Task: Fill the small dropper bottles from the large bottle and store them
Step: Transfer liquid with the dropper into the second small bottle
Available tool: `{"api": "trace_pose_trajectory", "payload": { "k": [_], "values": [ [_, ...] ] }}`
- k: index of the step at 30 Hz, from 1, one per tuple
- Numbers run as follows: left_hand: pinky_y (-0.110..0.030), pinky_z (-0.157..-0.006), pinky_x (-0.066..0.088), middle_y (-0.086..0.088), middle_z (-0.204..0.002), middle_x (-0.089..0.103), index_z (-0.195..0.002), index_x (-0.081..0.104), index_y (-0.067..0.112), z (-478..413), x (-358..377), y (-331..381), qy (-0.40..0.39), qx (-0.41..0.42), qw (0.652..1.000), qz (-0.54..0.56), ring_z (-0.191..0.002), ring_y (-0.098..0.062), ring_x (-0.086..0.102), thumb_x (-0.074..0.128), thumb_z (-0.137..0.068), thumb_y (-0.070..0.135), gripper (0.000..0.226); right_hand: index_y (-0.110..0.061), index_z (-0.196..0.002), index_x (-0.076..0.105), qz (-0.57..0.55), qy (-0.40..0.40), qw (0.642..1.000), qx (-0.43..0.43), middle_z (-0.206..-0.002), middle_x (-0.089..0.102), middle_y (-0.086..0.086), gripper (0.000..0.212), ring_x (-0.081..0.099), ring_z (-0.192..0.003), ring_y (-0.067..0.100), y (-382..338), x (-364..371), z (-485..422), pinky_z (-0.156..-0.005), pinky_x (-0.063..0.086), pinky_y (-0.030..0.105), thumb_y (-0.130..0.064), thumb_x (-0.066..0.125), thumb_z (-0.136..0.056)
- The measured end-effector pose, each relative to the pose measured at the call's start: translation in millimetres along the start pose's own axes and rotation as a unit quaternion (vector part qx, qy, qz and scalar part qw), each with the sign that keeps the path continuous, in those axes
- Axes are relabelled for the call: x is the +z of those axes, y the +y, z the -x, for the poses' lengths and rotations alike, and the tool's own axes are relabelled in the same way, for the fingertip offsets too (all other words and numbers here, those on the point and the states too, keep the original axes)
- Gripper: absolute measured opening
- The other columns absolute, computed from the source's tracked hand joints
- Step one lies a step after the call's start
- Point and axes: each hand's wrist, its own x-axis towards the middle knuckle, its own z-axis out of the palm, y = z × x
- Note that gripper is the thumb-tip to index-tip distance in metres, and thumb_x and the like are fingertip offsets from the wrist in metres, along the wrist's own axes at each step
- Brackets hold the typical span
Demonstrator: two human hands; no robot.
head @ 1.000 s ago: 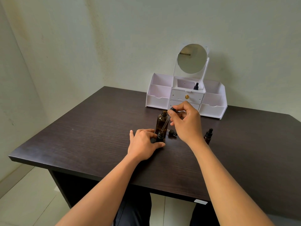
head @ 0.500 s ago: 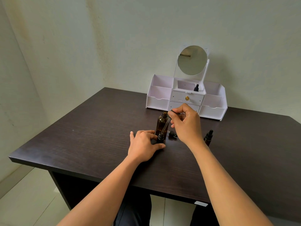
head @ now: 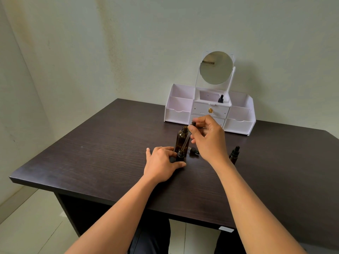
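Observation:
A large amber bottle stands uncapped mid-table. Just in front of it a small open dropper bottle stands upright, and my left hand holds it with thumb and fingers around its base. My right hand pinches the black bulb of a glass dropper, which slants down with its tip at the small bottle's mouth. A loose black dropper cap lies behind the small bottle. Another capped small bottle stands to the right of my right wrist. One more capped bottle sits in the white organiser.
The white organiser with drawers, side bins and a round mirror stands at the back of the dark wooden table, against the wall. The table's near edge runs under my forearms.
My right hand and the dropper have barely shifted, the tip staying at the small bottle's mouth. My left hand has kept its hold.

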Motion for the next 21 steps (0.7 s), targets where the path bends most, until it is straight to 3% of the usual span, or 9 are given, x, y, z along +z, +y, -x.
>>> {"api": "trace_pose_trajectory", "payload": {
  "k": [3, 8, 16, 21],
  "values": [
    [-0.061, -0.122, 0.000, 0.011, -0.150, 0.049, -0.123, 0.071, 0.029, -0.3, -0.9, 0.8, -0.001, -0.002, 1.000, 0.000, -0.144, -0.015, 0.033, 0.069, -0.084, 0.059, 0.049, -0.017, -0.109, 0.062, 0.021, 0.001, 1.000, -0.006, -0.092, 0.066, -0.003, 0.025, 0.070, -0.076, 0.018, 2.9, -0.3, -0.6, -0.067, 0.061, 0.034, -0.021, 0.074, -0.087],
    [-0.061, -0.121, 0.000, 0.011, -0.149, 0.050, -0.121, 0.071, 0.030, -0.7, 1.0, -0.1, 0.002, 0.000, 1.000, -0.002, -0.144, -0.015, 0.035, 0.069, -0.084, 0.060, 0.048, -0.021, -0.090, 0.062, 0.011, 0.001, 1.000, 0.003, -0.085, 0.070, 0.004, 0.012, 0.070, -0.073, 0.021, -0.7, 1.1, 0.9, -0.055, 0.056, 0.021, -0.018, 0.073, -0.088],
    [-0.061, -0.122, -0.001, 0.011, -0.149, 0.050, -0.123, 0.070, 0.029, -0.6, 1.0, 0.1, 0.003, -0.001, 1.000, -0.002, -0.144, -0.015, 0.034, 0.069, -0.084, 0.060, 0.050, -0.019, -0.102, 0.060, -0.017, -0.005, 1.000, 0.003, -0.092, 0.067, 0.003, 0.018, 0.070, -0.076, 0.021, -3.4, 2.0, 1.8, -0.054, 0.054, 0.019, -0.016, 0.072, -0.089],
    [-0.060, -0.122, -0.002, 0.011, -0.149, 0.050, -0.124, 0.070, 0.028, -0.6, 0.5, -0.8, 0.003, -0.002, 1.000, 0.009, -0.144, -0.014, 0.033, 0.070, -0.083, 0.060, 0.053, -0.015, -0.117, 0.056, -0.053, 0.065, 0.996, -0.042, -0.095, 0.067, -0.001, 0.031, 0.070, -0.071, 0.018, -18.2, -6.1, -11.8, -0.058, 0.057, 0.024, -0.013, 0.071, -0.089]
  ]
}}
